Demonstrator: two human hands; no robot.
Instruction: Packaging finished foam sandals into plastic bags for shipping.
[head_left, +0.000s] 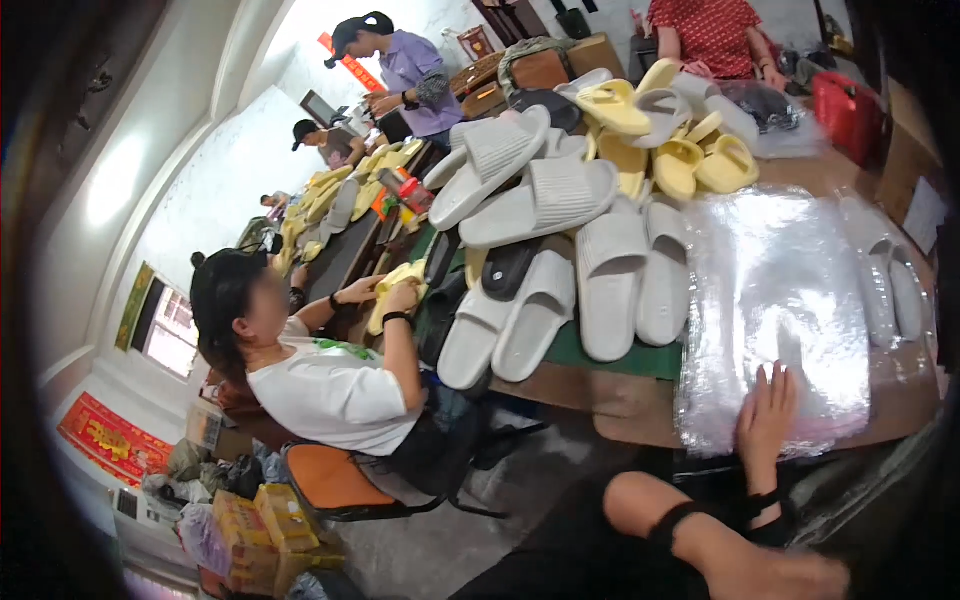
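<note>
My right hand (768, 412) lies with fingers stretched out on the near end of a stack of clear plastic bags (775, 290). From the lower left my left arm crosses in front of my right wrist. At its end my left hand (780, 576) is blurred by motion near the bottom edge, so its fingers and anything in them cannot be made out. Left of the bags lies a pair of grey slippers (612, 290), with more grey slippers (540, 205) piled beyond. Right of the stack, pale slippers (893, 285) show under clear plastic.
Yellow slippers (690, 165) lie at the table's far side. A co-worker in a white T-shirt (325, 385) handles a yellow slipper (398, 290) at the left, on an orange chair (345, 475). A red bag (845, 115) and a cardboard box (910, 165) stand far right.
</note>
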